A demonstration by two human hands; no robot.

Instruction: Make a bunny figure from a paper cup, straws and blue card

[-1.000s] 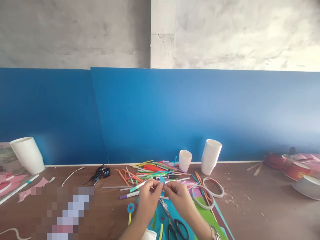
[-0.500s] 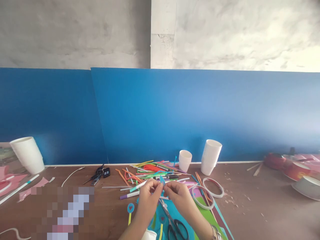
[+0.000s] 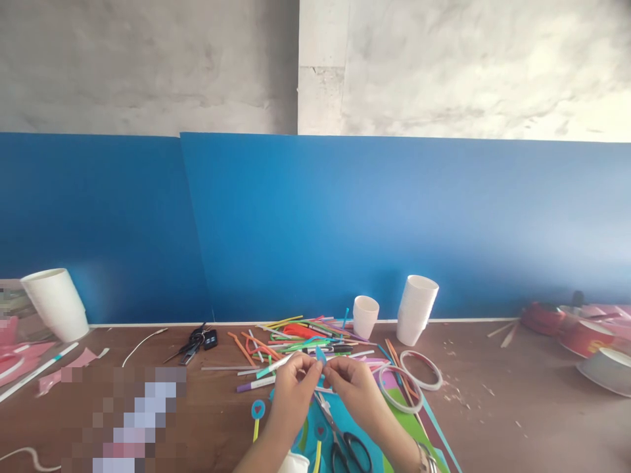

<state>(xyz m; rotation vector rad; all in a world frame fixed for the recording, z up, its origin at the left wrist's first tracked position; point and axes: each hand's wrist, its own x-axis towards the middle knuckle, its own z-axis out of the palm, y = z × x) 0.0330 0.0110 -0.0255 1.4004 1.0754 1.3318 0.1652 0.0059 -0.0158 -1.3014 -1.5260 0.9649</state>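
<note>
A small piece of blue paper (image 3: 320, 355) stands up between the fingertips of my two hands. My left hand (image 3: 297, 386) pinches it with thumb and forefinger, and my right hand (image 3: 351, 387) pinches at its right side; its lower part is hidden by the fingers. Below the hands, black-handled scissors (image 3: 339, 436) lie on blue paper sheets (image 3: 355, 416). Two yellow straws (image 3: 255, 430) topped with blue discs with a small heart stand near the left wrist. Part of a white cup (image 3: 294, 462) shows at the bottom edge.
Coloured straws and pens (image 3: 300, 338) lie in a pile behind the hands. Two tape rolls (image 3: 420, 370) rest at the right, with stacked white cups (image 3: 417, 310) behind. Keys (image 3: 196, 343) lie left, and bowls (image 3: 608, 368) stand far right. A blue panel (image 3: 315, 230) bounds the table's back.
</note>
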